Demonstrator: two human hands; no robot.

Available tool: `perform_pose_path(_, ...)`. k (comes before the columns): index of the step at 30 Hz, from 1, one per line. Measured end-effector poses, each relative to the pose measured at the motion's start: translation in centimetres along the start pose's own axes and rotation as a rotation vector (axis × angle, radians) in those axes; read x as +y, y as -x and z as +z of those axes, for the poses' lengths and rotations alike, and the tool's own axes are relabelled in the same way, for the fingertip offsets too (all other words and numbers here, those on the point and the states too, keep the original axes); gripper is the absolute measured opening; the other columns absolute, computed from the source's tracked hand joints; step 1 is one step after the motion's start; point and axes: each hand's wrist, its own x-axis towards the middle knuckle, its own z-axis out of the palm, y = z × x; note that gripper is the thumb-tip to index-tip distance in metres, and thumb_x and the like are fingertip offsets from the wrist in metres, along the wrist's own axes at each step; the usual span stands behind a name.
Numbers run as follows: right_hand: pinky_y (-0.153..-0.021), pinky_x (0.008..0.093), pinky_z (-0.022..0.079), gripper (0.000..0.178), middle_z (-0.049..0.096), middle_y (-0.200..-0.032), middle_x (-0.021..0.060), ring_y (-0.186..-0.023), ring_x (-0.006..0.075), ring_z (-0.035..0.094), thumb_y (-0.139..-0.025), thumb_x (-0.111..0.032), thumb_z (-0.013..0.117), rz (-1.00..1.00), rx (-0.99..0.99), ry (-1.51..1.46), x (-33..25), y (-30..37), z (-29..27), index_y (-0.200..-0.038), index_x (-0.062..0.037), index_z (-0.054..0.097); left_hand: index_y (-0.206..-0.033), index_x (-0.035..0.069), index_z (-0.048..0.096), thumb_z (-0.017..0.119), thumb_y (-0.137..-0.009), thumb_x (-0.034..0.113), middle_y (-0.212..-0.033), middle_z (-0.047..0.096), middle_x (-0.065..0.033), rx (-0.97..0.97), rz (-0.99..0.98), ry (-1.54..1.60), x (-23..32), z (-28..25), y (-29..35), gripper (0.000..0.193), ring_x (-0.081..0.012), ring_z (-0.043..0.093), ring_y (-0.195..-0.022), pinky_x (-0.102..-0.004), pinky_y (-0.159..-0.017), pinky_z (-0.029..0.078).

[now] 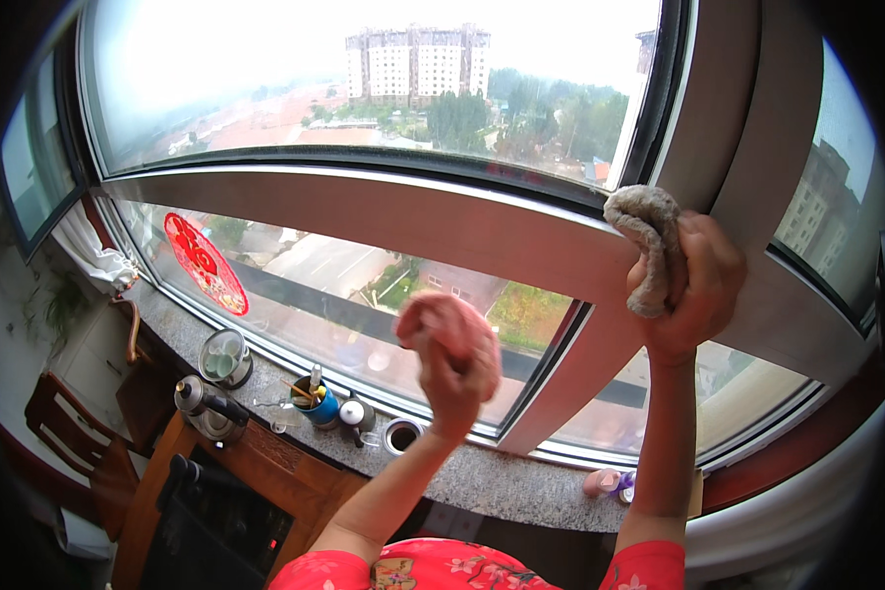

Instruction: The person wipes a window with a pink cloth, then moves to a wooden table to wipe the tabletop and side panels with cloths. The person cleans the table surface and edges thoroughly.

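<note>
My right hand (703, 280) is closed round a folded grey cloth (645, 218). It presses the cloth to the window frame (551, 221), at the lower right corner of the upper pane (265, 108). Lower and to the left, my left hand (452, 383) grips a pink cloth (457, 329) in front of the lower pane (315, 251); this hand is slightly blurred. Whether the pink cloth touches the glass, I cannot tell. A red round paper decoration (206, 264) is stuck on the left part of the lower pane.
On the granite sill (492, 484) stand a dark-filled cup (401, 436), a blue pen holder (319, 407), a glass container (224, 356) and small bottles (608, 483). A metal pot (206, 411) and wooden table (157, 511) are at lower left, beside a wooden chair (74, 423). An open sash (37, 162) juts in at far left.
</note>
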Motion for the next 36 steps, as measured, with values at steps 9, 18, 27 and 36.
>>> perform_pose_path(9, -0.074, 0.0369, 0.048, 0.026, 0.065, -0.099, 0.0079, -0.083, 0.0243, 0.062, -0.087, -0.017, 0.071, -0.009, 0.095, 0.009, 0.3, -0.4, 0.3, -0.109, -0.0094, 0.059, -0.115, 0.016, 0.064, 0.065, -0.074, 0.012, -0.096, 0.059, -0.0085, -0.360, 0.683, -0.307, 1.0, 1.4, 0.9, 0.041, -0.0320, 0.060, -0.078, -0.0410, -0.065, 0.047)
perform_pose_path(18, -0.076, 0.0380, 0.050, 0.035, 0.065, -0.102, 0.0125, -0.088, 0.0274, 0.063, -0.094, -0.035, 0.062, -0.048, 0.065, 0.066, 0.4, 0.2, 0.1, -0.113, -0.0057, 0.055, -0.126, 0.006, 0.058, 0.065, -0.074, 0.002, -0.115, 0.057, -0.0182, 0.158, 0.425, -0.312, -0.2, -5.2, -9.5, 0.053, -0.0399, 0.060, -0.102, -0.0450, -0.084, 0.050)
perform_pose_path(27, -0.080, 0.0392, 0.053, 0.030, 0.065, -0.105, 0.0136, -0.091, 0.0306, 0.065, -0.089, -0.019, 0.070, 0.022, 0.090, -0.026, 0.0, 1.1, 0.7, -0.110, -0.0011, 0.057, -0.129, 0.001, 0.050, 0.065, -0.085, 0.007, -0.126, 0.054, -0.0172, 0.360, 0.128, -0.313, -6.5, -14.2, -18.1, 0.047, -0.0310, 0.051, -0.119, -0.0375, -0.104, 0.039)
perform_pose_path(36, -0.083, 0.0403, 0.051, 0.039, 0.063, -0.109, 0.0152, -0.095, 0.0303, 0.062, -0.093, -0.028, 0.063, 0.053, -0.083, 0.091, 0.9, 2.2, -0.5, -0.118, -0.0006, 0.052, -0.131, -0.001, 0.049, 0.064, -0.083, 0.014, -0.126, 0.057, -0.0200, 0.458, 0.067, -0.245, -13.4, -20.7, -24.5, 0.053, -0.0327, 0.054, -0.119, -0.0386, -0.103, 0.040)
